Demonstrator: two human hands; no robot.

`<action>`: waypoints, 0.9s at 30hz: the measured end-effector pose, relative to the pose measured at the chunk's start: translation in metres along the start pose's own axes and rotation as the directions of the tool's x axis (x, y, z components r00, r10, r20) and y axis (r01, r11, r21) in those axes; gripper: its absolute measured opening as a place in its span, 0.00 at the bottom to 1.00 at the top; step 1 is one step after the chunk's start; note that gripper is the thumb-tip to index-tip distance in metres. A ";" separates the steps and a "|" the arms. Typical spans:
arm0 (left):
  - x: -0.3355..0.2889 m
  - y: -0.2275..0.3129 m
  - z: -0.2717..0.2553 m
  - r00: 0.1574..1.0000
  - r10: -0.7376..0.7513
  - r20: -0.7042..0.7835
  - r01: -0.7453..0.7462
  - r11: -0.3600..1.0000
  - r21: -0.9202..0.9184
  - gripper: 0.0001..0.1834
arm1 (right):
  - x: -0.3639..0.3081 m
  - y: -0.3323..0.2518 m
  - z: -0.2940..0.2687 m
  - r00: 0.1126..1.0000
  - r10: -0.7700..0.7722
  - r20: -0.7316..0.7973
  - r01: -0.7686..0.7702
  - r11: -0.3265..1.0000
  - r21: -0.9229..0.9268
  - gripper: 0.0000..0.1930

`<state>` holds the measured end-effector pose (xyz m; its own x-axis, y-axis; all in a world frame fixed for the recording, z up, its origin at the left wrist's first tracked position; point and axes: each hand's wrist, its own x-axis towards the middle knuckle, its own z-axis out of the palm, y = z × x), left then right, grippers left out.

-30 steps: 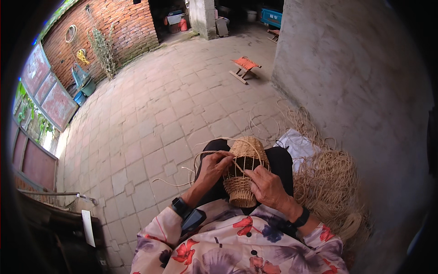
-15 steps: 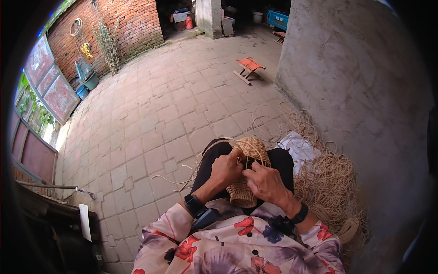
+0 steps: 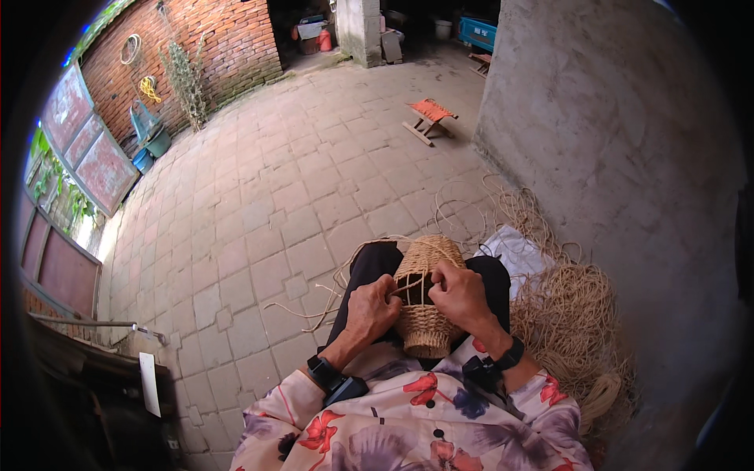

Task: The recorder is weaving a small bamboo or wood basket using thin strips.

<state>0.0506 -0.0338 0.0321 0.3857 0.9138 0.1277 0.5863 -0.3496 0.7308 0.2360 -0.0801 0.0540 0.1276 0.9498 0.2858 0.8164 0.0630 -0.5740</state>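
A tan woven cord basket lies across my lap between my knees. In its middle is a dark gap, crossed by a few upright cords. At the gap's left side my left hand is closed, its thumb and finger pinching a thin cord that reaches into the gap. My right hand is curled at the gap's right side, against the basket. Its fingertips are pressed together, and what they hold is hidden. Loose cord trails over my left knee to the paving.
A large heap of tan cord lies to my right beside a white cloth, along the grey wall. Ahead stands a folding stool with an orange seat. Paving spreads to the left.
My hands have moved apart, the left one left and down, the right one slightly right. The basket's dark gap and its cords now show between them.
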 end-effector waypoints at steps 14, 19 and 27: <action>0.014 -0.010 -0.012 0.862 -0.097 0.497 0.503 0.273 -0.820 0.09 | -0.008 0.022 -0.008 0.981 0.195 -0.017 -0.178 0.922 0.343 0.07; 0.016 0.000 0.005 0.976 0.010 0.217 0.103 0.858 -0.503 0.08 | -0.012 0.027 -0.008 0.977 0.211 -0.017 -0.191 0.917 0.351 0.07; 0.014 0.037 0.017 0.975 0.207 0.079 -0.216 0.968 0.127 0.08 | -0.038 0.037 -0.005 0.971 0.235 -0.030 -0.192 0.856 0.479 0.05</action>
<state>0.0900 -0.0371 0.0502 0.5540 0.8021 0.2229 0.5748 -0.5622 0.5946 0.2639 -0.1155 0.0259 0.3331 0.9282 0.1658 0.4048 0.0181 -0.9142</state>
